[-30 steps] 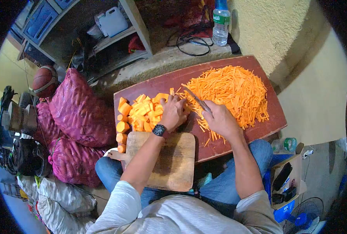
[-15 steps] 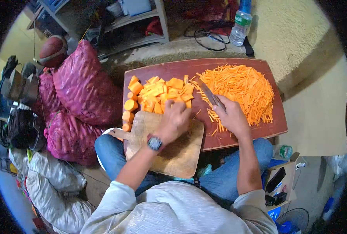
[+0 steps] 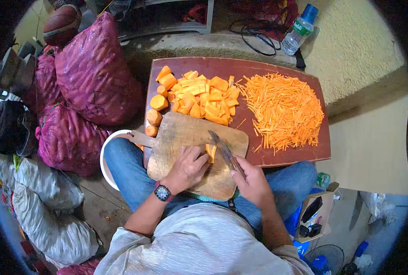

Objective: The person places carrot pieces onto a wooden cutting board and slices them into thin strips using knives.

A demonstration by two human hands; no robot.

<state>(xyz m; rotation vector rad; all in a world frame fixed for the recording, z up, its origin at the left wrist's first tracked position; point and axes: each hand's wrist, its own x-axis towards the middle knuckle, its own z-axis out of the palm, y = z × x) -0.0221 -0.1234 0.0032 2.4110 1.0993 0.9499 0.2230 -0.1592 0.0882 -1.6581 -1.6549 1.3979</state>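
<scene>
On the wooden cutting board (image 3: 174, 133), my left hand (image 3: 188, 168) presses its curled fingers on a few flat carrot slices (image 3: 211, 152). My right hand (image 3: 255, 184) grips a knife (image 3: 226, 150) by its handle. The dark blade slants over the board, close to the right side of the slices. Beyond the board lies a heap of carrot slabs (image 3: 204, 98), with thick carrot chunks (image 3: 159, 102) along its left. A large mound of carrot strips (image 3: 286, 112) sits at the right of the red-brown table (image 3: 311, 153).
Pink mesh sacks (image 3: 94, 73) stand left of the table, a ball (image 3: 62, 25) on top. A white bucket (image 3: 106, 162) is beside my left leg. A plastic bottle (image 3: 298, 32) and black cable (image 3: 249, 34) lie on the ledge behind. An open box (image 3: 316, 213) sits at right.
My left hand has come back from the slab heap to the board, where carrot slices now lie under its fingers. The knife has moved from beside the strip mound to over the board.
</scene>
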